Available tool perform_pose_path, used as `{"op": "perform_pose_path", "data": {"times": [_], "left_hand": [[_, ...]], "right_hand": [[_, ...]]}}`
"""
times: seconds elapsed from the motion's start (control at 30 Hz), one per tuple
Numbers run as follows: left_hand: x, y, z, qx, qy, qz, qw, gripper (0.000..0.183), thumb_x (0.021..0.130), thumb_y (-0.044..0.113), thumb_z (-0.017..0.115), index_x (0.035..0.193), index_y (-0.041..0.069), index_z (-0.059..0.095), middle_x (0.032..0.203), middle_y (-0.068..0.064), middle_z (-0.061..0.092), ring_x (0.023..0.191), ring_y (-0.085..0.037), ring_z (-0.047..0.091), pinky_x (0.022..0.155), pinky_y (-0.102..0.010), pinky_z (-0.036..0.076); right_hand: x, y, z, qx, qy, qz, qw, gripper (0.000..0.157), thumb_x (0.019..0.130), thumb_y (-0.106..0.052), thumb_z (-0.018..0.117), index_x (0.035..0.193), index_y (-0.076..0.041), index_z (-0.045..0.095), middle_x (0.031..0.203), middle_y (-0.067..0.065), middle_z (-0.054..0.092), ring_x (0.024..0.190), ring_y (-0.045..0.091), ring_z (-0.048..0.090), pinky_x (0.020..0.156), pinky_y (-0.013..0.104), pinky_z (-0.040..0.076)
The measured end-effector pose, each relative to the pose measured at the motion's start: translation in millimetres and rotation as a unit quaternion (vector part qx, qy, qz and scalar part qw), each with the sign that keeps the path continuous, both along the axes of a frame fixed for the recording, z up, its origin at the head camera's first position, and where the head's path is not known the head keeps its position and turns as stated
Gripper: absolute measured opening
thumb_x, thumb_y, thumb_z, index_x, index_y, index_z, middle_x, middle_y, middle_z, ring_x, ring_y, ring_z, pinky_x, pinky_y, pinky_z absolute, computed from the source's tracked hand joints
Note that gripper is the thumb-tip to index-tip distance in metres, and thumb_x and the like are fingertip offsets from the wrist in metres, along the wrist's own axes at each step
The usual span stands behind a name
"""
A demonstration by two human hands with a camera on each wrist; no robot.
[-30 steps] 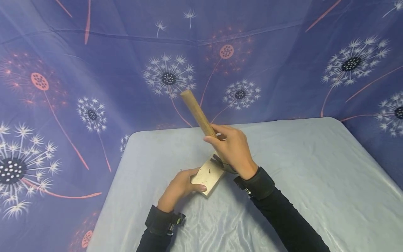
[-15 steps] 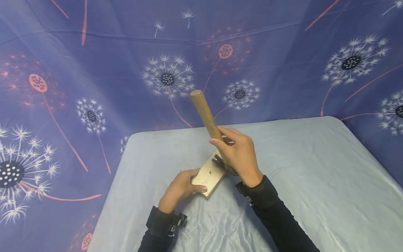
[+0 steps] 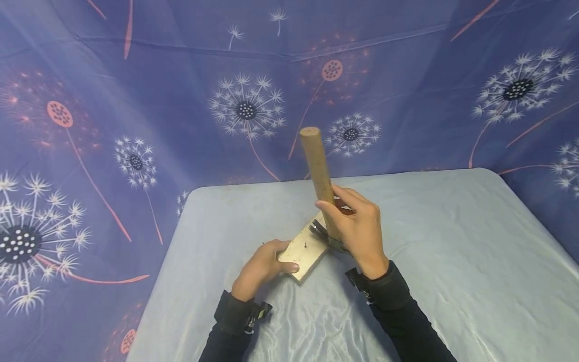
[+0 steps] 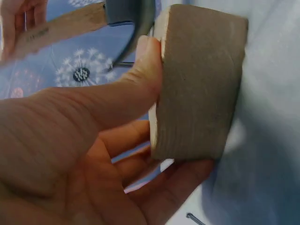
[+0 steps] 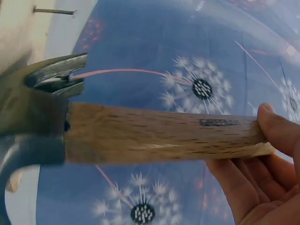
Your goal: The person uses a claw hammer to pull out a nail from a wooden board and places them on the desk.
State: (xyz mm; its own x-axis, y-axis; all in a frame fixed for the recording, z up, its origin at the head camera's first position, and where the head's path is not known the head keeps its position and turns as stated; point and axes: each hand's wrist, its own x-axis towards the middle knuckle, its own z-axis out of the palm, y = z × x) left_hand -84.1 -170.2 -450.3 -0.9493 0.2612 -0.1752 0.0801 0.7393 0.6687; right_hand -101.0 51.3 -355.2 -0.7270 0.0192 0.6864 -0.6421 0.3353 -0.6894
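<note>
My left hand (image 3: 264, 264) grips the near end of a pale wooden block (image 3: 300, 256), thumb on its top face and fingers along the far side. A nail (image 3: 305, 245) sticks up from that face, and its shank also shows in the right wrist view as a nail (image 5: 54, 11). With my right hand (image 3: 357, 226) I hold a claw hammer by its wooden handle (image 3: 316, 161), which stands nearly upright. The hammer's dark head (image 5: 33, 108) is down at the block's far part, its claw (image 3: 318, 229) pointing left, a short way beyond the standing nail.
A loose nail (image 4: 194, 218) lies on the light satin cloth (image 3: 452, 241) beside the left hand. The cloth covers the table, and a blue dandelion-print curtain (image 3: 181, 90) hangs behind and at both sides.
The hammer handle has swung from leaning left to nearly upright, its top end going right. My right hand has shifted right with it. The left hand keeps its grip on the block.
</note>
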Motion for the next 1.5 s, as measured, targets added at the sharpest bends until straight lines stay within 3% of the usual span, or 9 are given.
{"op": "perform_pose_path", "data": {"times": [0.13,0.37,0.63,0.87,1.07,1.37,1.5], "left_hand": [[3.8,-1.3,-0.3,-0.014,0.001,-0.004,0.9999,0.066,0.075,0.033,0.079,0.133,0.010,0.059,0.119,-0.009,0.062,0.107,-0.026,0.058,0.092,-0.039,0.043],[7.0,-3.0,0.1,-0.011,0.008,-0.002,0.9999,0.065,0.076,0.032,0.079,0.134,0.009,0.059,0.121,-0.010,0.062,0.110,-0.028,0.057,0.094,-0.040,0.042],[7.7,-1.0,-0.1,-0.018,0.013,0.000,0.9998,0.068,0.077,0.033,0.078,0.136,0.009,0.057,0.123,-0.012,0.061,0.111,-0.029,0.057,0.094,-0.040,0.042],[6.4,0.8,2.6,-0.011,0.013,0.001,0.9998,0.065,0.077,0.032,0.078,0.135,0.010,0.058,0.121,-0.012,0.062,0.108,-0.027,0.057,0.092,-0.040,0.043],[3.3,4.8,3.7,-0.018,0.014,-0.008,0.9997,0.065,0.079,0.032,0.077,0.136,0.010,0.056,0.118,-0.010,0.062,0.102,-0.023,0.058,0.087,-0.038,0.044],[4.9,7.4,4.6,-0.037,0.027,-0.011,0.9989,0.070,0.080,0.035,0.077,0.138,0.004,0.053,0.121,-0.013,0.061,0.108,-0.025,0.057,0.090,-0.038,0.043],[8.1,7.1,8.1,-0.022,0.031,0.003,0.9993,0.068,0.082,0.036,0.076,0.138,0.005,0.053,0.122,-0.012,0.060,0.107,-0.025,0.057,0.089,-0.038,0.045]], "right_hand": [[11.0,7.8,7.3,-0.024,-0.023,-0.015,0.999,0.041,0.080,-0.005,0.077,0.121,-0.004,0.067,0.104,0.006,0.068,0.084,0.021,0.067,0.071,0.030,0.053],[11.1,19.0,8.8,-0.043,-0.076,-0.021,0.996,0.038,0.085,-0.011,0.075,0.122,-0.009,0.068,0.105,0.004,0.068,0.086,0.018,0.067,0.061,0.025,0.045],[8.7,25.3,14.1,-0.054,-0.066,-0.022,0.996,0.035,0.083,-0.012,0.076,0.118,-0.010,0.070,0.098,0.003,0.070,0.080,0.016,0.067,0.053,0.025,0.037],[11.6,30.0,21.5,-0.050,-0.063,-0.029,0.996,0.036,0.084,-0.013,0.076,0.118,-0.009,0.070,0.097,0.005,0.070,0.080,0.013,0.067,0.067,0.027,0.050],[13.0,33.1,22.6,-0.061,-0.047,-0.015,0.997,0.036,0.082,-0.008,0.076,0.117,-0.009,0.070,0.098,0.003,0.070,0.081,0.015,0.067,0.064,0.026,0.049],[18.5,33.6,27.2,-0.062,-0.044,-0.007,0.997,0.036,0.081,-0.008,0.077,0.117,-0.008,0.070,0.095,0.006,0.070,0.080,0.014,0.067,0.067,0.027,0.051],[22.9,34.4,29.1,-0.076,-0.038,0.015,0.996,0.037,0.080,-0.005,0.077,0.116,-0.009,0.071,0.095,0.006,0.070,0.080,0.015,0.068,0.066,0.028,0.051]]}}
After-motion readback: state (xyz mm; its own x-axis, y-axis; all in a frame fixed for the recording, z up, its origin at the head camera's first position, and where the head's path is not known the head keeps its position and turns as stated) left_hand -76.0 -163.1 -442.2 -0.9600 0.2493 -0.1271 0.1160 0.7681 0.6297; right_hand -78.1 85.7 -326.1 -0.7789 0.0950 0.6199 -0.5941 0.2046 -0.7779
